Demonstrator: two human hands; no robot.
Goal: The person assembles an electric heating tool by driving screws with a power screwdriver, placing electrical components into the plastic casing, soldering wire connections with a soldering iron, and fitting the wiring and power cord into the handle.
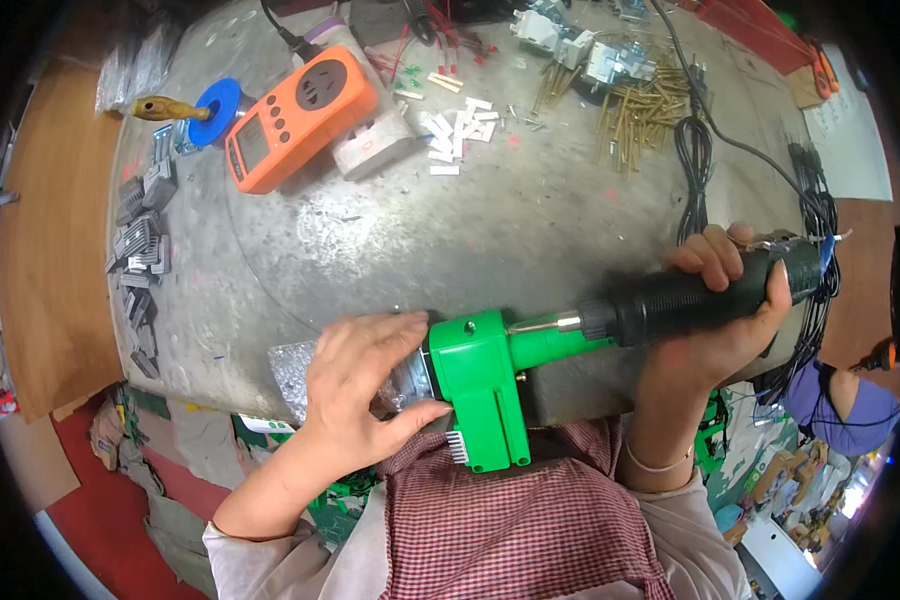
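A green plastic tool housing (470,365) lies across the near edge of the worktable, with vents and a protruding block pointing toward me. My left hand (363,375) is closed around its left end, thumb below and fingers above, beside some clear bubble wrap (292,375). From the right, my right hand (730,300) grips a black electric screwdriver (660,303), held nearly level. Its metal bit (545,324) reaches the housing's right side, above the green handle part (560,347). Whether the tip sits in a screw is hidden.
An orange socket meter (300,120) rests on a white power strip (375,145). Behind are white strips (457,130), long brass screws (640,115) and metal parts (580,50). Dark finned blocks (140,240) line the left edge; black cables (692,160) run down the right.
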